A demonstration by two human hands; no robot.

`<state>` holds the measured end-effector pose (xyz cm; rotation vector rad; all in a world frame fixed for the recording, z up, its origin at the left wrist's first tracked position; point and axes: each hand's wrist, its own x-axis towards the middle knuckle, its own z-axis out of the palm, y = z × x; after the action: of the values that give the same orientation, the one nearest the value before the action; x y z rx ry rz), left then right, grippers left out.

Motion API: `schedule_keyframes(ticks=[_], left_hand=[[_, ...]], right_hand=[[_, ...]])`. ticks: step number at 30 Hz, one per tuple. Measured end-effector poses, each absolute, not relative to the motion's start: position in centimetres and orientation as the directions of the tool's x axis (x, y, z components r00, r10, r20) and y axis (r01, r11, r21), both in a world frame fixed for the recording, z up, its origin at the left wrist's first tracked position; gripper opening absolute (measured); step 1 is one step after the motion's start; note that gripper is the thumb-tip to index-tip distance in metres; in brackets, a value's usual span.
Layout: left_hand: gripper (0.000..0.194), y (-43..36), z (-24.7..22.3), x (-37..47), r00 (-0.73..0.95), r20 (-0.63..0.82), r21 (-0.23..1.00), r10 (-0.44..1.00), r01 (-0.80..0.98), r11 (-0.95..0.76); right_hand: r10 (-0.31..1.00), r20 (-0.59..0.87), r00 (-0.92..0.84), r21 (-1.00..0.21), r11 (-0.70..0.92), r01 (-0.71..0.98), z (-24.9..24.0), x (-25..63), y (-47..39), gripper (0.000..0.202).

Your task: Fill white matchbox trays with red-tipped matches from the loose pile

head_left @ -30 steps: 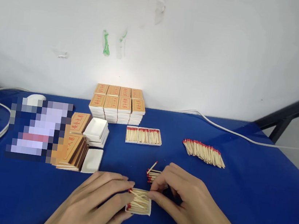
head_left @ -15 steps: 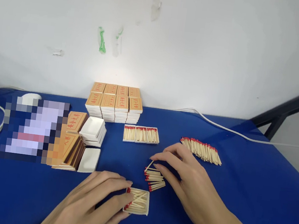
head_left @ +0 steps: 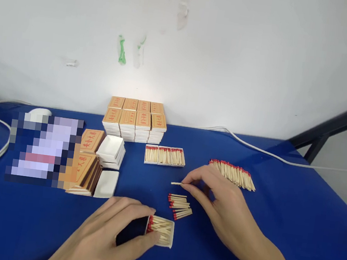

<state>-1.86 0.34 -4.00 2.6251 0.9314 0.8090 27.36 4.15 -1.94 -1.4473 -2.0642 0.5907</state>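
Observation:
My right hand (head_left: 219,195) pinches one matchstick (head_left: 176,183) between thumb and forefinger, its plain end pointing left. Below it a small group of red-tipped matches (head_left: 181,206) lies on the blue table. My left hand (head_left: 118,229) grips the left side of a white tray (head_left: 173,234) holding loose matches, the thumb resting over them. Behind, three filled trays (head_left: 165,156) stand side by side. A larger heap of matches (head_left: 233,174) lies beyond my right hand.
Stacked orange-topped matchboxes (head_left: 134,120) stand against the wall. At left are flat box sleeves (head_left: 83,171), empty white trays (head_left: 106,184), a blurred purple item (head_left: 50,143) and a white mouse (head_left: 38,115). A white cable (head_left: 254,148) runs along the back right.
My right hand has lifted the match off the small group and turned it level. My left thumb has moved right over the tray's matches. The view has shifted slightly.

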Motion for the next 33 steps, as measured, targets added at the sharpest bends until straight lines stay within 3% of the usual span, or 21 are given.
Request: schedule_keyframes(ticks=[3, 7, 12, 15, 20, 24, 26, 28, 30, 33], left_hand=[[0.032, 0.7, -4.3, -1.7, 0.645, 0.437, 0.404, 0.627, 0.482, -0.777], [0.035, 1.2, -4.5, -1.6, 0.658, 0.452, 0.411, 0.602, 0.445, -0.795], [0.036, 1.2, -4.2, -1.6, 0.645, 0.471, 0.414, 0.602, 0.440, -0.797], [0.033, 1.0, -3.8, -1.6, 0.653, 0.424, 0.438, 0.627, 0.459, -0.773], [0.022, 0.8, -4.0, -1.5, 0.621, 0.417, 0.493, 0.664, 0.459, -0.739], [0.029, 0.7, -4.5, -1.5, 0.585, 0.403, 0.530, 0.704, 0.478, -0.700], [0.034, 0.6, -4.7, -1.6, 0.567, 0.368, 0.551, 0.737, 0.505, -0.664], [0.038, 0.5, -4.8, -1.7, 0.549, 0.344, 0.568, 0.762, 0.525, -0.634], [0.040, 0.4, -4.9, -1.8, 0.534, 0.322, 0.576, 0.782, 0.545, -0.609], [0.040, 0.4, -5.0, -2.0, 0.520, 0.308, 0.584, 0.797, 0.558, -0.590]], right_hand=[[0.954, 0.220, -0.203, -0.664, 0.299, 0.686, -1.6, 27.3, 3.7, 0.009], [0.963, 0.210, -0.171, -0.755, 0.271, 0.597, -1.1, 27.0, 3.2, 0.010], [0.973, 0.048, -0.227, -0.933, 0.125, 0.338, -0.2, 26.7, 3.1, 0.012], [0.949, -0.037, -0.314, -0.977, 0.031, 0.209, 0.1, 26.7, 3.2, 0.013], [0.947, -0.078, -0.312, -0.981, -0.017, 0.194, 0.0, 26.8, 2.7, 0.014], [0.909, 0.121, -0.398, -0.888, 0.278, 0.366, -0.6, 26.3, 2.1, 0.022], [0.834, 0.250, -0.492, -0.775, 0.477, 0.415, -1.0, 25.7, 1.9, 0.031], [0.770, 0.349, -0.535, -0.643, 0.612, 0.461, -1.4, 25.0, 2.0, 0.027], [0.726, 0.359, -0.586, -0.543, 0.673, 0.502, -1.5, 24.4, 2.1, 0.015], [0.681, 0.288, -0.673, -0.458, 0.715, 0.528, -1.6, 23.8, 2.4, 0.024]])
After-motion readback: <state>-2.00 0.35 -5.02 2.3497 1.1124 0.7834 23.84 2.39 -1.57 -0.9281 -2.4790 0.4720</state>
